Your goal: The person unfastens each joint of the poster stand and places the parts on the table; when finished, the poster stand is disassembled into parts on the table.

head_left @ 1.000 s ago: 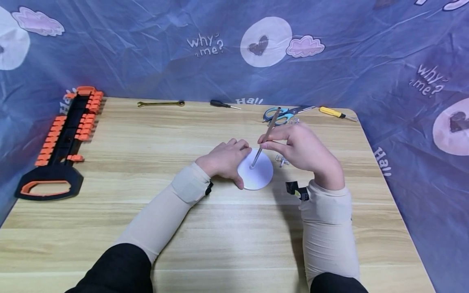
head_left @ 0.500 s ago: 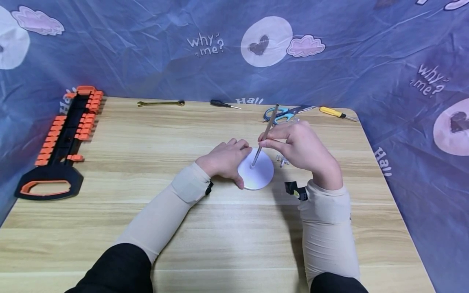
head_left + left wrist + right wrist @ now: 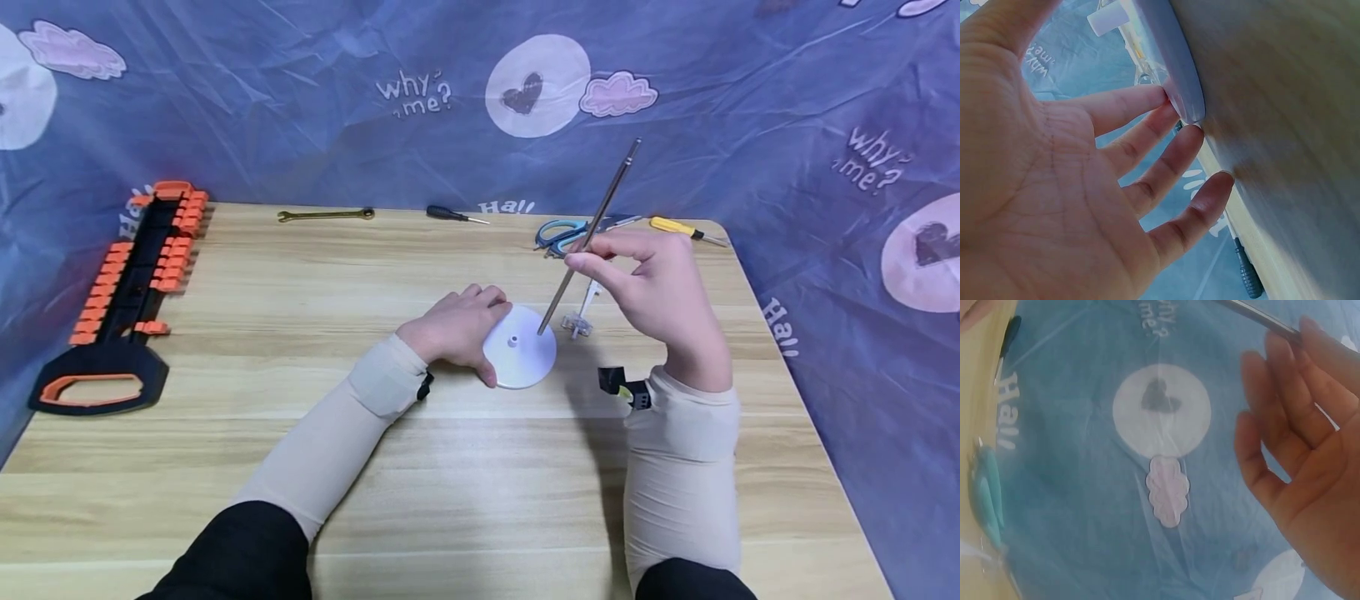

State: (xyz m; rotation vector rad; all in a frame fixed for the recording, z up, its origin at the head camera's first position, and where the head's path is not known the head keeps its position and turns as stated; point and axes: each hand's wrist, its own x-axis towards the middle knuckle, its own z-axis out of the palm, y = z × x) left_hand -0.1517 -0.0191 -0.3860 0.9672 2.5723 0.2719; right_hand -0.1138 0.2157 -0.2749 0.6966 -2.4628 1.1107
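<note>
Your right hand (image 3: 660, 283) pinches the metal rod (image 3: 592, 233), now lifted out of the white disc (image 3: 521, 358). Your left hand (image 3: 457, 329), fingers spread, still steadies the disc's edge.

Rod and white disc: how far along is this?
Done: the white disc lies flat on the table, socket up, with the left hand resting on its edge.
In hand: the right hand pinches the metal rod, tilted, its lower tip just above the disc and beside the socket.
Left: the rod is not in the socket. A clear plastic piece lies unused beside the disc.
</note>
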